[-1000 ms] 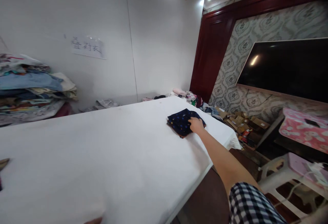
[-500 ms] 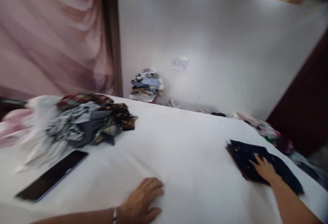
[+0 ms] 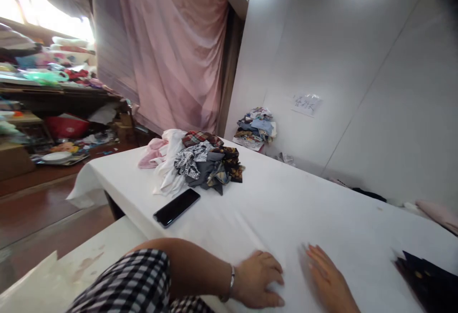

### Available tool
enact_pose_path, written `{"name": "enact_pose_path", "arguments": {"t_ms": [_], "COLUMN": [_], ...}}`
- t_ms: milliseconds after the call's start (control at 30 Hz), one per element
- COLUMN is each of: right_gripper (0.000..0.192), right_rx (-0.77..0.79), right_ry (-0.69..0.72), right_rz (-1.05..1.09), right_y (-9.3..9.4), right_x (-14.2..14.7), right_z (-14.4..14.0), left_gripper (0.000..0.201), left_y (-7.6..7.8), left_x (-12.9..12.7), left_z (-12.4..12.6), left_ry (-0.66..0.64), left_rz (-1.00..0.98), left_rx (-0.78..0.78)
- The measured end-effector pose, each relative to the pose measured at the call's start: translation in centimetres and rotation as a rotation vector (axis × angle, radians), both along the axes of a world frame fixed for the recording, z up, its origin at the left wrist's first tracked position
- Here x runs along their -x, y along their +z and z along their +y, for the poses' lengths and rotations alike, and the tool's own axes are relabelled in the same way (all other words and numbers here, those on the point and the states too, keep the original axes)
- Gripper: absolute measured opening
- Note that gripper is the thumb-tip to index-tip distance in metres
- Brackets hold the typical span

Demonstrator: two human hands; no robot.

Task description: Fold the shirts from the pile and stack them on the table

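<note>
1. Both hands lie flat on the white bench (image 3: 286, 198), neither grip closed on anything: the left hand (image 3: 258, 278) rests palm down with its fingers loosely spread, a bracelet (image 3: 230, 282) at the wrist, and the right hand (image 3: 327, 277) lies just beside it, fingers extended and a little blurred
2. Nearest to the right hand is the dark folded cloth (image 3: 427, 282), at the bench's near right corner; hand and cloth are apart, with bare white cover between them
3. Well apart from both hands, toward the far left end of the bench, sits a loose heap of clothes (image 3: 195, 160), white, pink, plaid and patterned pieces tangled together, with a black phone (image 3: 176, 207) lying face up just in front of it
4. To handle the flat-palmed contact well, I would judge that the palms should stay low and the fingers wide, so the bench cover is pressed smooth rather than rucked into folds, and the dark folded cloth at the corner is not nudged off the edge
5. Against the white wall beyond the bench stands a stack of folded clothes (image 3: 255, 127) under a small paper note (image 3: 307, 104), and a pink curtain (image 3: 171, 50) hangs to the left
</note>
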State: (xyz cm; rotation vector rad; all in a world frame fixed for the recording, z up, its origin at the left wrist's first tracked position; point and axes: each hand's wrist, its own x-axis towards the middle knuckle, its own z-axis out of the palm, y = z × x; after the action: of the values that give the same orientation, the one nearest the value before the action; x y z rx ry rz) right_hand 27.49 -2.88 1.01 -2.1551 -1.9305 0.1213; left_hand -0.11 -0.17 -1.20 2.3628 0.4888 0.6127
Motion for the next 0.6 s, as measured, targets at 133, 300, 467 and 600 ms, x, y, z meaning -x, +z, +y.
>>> {"name": "enact_pose_path", "arguments": {"t_ms": [133,300,467,600], "right_gripper": [0.057,0.040,0.038,0.041], "right_rx": [-0.022,-0.124,-0.140,-0.123], "right_ry": [0.155,0.094,0.064,0.001], "right_rz": [0.184,0.330,0.384,0.417], "right_y": [-2.1,-5.1,-6.0,-6.2], "right_x": [5.0,5.9,5.3,5.1], "right_z": [0.7,0.5,0.4,0.9], "left_gripper": [0.033,0.030,0.029,0.034], "left_y": [3.4,10.6,16.8,18.8], "left_x": [1.3,9.0,19.8,26.1], "left_z": [2.5,9.6,17.4,22.0], "left_ry": [0.044,0.408,0.933,1.258], "left_rz": [-0.132,-0.181,-0.117,-0.046], "left_rx": [0.100,-0.197,-0.473,-0.348]}}
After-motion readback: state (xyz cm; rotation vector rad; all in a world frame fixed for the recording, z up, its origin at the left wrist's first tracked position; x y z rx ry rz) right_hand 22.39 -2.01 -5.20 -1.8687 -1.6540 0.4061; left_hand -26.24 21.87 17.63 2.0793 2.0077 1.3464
